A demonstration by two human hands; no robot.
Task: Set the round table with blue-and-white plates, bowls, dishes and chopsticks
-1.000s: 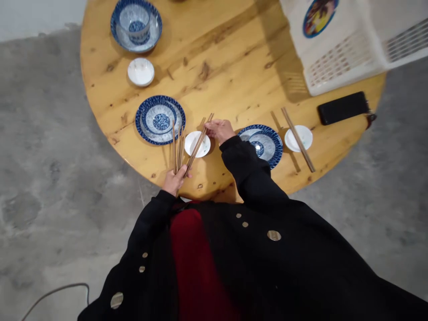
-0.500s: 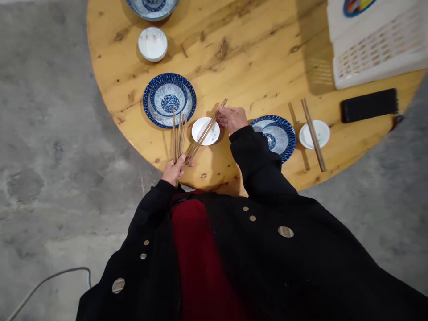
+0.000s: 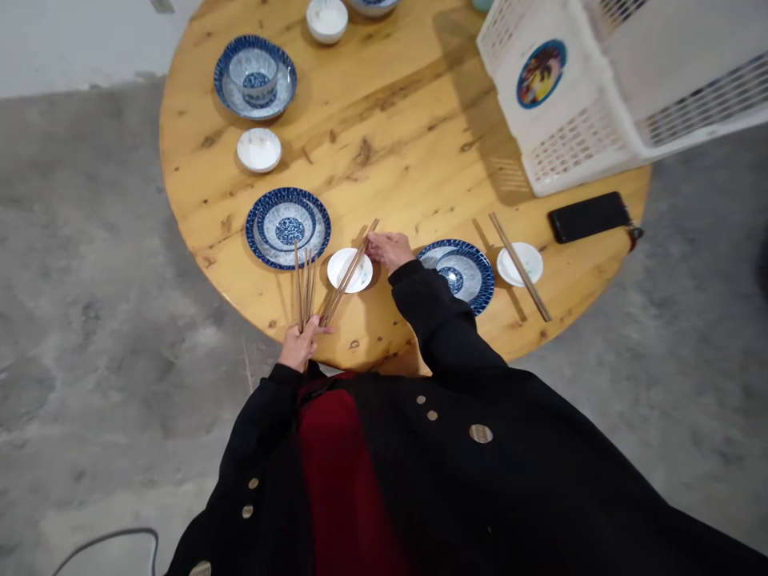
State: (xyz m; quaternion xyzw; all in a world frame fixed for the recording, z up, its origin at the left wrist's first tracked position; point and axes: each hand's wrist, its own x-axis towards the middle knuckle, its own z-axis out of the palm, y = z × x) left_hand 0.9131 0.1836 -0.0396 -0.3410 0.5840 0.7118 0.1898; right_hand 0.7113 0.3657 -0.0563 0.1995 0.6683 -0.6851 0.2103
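My left hand (image 3: 300, 344), at the table's near edge, is closed around several wooden chopsticks (image 3: 304, 280) that point away from me. Its stretched forefinger is close to the near ends of a pair of chopsticks (image 3: 349, 272), which lies slanted across a small white dish (image 3: 363, 276). At the far ends of that pair, the fingers of my right hand (image 3: 390, 250) are closed on the sticks; the fingertips are partly hidden. A blue-patterned plate with a bowl on it (image 3: 288, 228) stands left of the dish. Another blue-patterned plate (image 3: 480, 272) is partly covered by my right sleeve.
Farther right, chopsticks (image 3: 519, 268) rest across a second white dish (image 3: 531, 260), with a black phone (image 3: 588, 218) beyond. A white plastic basket (image 3: 576, 152) stands at the far right. Small bowls (image 3: 259, 150) and a plate with a bowl (image 3: 255, 78) sit at the back left.
The view has tilted up and shows more of the table's far side. Both hands stay nearly where they were around the dish and its chopsticks.
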